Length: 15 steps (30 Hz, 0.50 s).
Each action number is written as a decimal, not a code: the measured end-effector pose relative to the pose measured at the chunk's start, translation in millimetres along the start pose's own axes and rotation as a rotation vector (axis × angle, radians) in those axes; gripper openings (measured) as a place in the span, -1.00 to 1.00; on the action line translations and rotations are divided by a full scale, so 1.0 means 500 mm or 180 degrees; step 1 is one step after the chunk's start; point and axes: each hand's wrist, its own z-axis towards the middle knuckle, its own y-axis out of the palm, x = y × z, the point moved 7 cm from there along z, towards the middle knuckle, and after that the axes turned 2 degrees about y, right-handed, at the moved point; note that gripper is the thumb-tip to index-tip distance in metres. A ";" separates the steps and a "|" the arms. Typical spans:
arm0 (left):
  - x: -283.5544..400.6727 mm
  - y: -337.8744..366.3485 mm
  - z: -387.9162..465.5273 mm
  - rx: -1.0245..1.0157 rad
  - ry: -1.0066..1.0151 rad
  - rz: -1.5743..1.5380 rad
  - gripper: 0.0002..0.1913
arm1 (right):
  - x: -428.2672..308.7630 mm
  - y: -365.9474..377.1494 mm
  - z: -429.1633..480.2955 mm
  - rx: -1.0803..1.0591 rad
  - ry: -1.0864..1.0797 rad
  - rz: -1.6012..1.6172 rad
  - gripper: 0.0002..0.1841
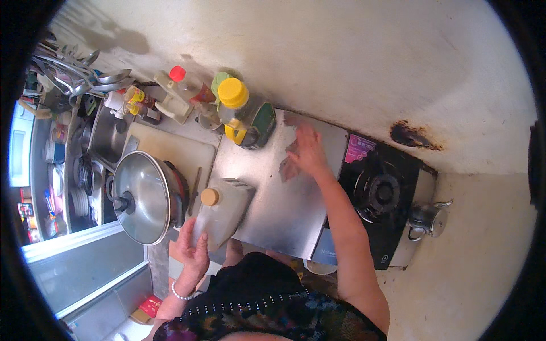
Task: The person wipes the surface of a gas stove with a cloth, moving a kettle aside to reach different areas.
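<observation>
My right hand (309, 149) presses a crumpled grey-brown cloth (291, 168) flat on a stainless steel counter panel (281, 213), near the wall. With its thumb and fingers, my left hand (194, 249) holds the near side of a whitish plastic jug (222, 211) with an orange cap. The jug is at the panel's left front. Behind it, close to the wall, a large clear oil bottle (245, 115) with a yellow cap and handle is on the panel.
On the right is a black gas stove (379, 200), with a small metal kettle (428, 221) beyond it. A glass-lidded pot (143, 198) overlaps a cutting board (183, 145) on the left. Several condiment bottles (143, 104) stand near the sink (108, 136); ladles (111, 79) hang above.
</observation>
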 end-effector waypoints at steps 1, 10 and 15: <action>-0.002 0.004 0.000 -0.0005 0.0089 0.0053 -0.63 | 0.010 -0.004 0.019 0.0152 0.0123 -0.0076 -0.30; 0.025 0.007 0.020 -0.0195 0.0578 0.0528 -0.62 | 0.001 0.028 0.022 0.0252 0.0112 0.0049 -0.37; 0.051 0.010 0.027 -0.0294 0.0800 0.0898 -0.59 | -0.048 0.070 0.023 0.0396 0.0098 -0.0361 -0.40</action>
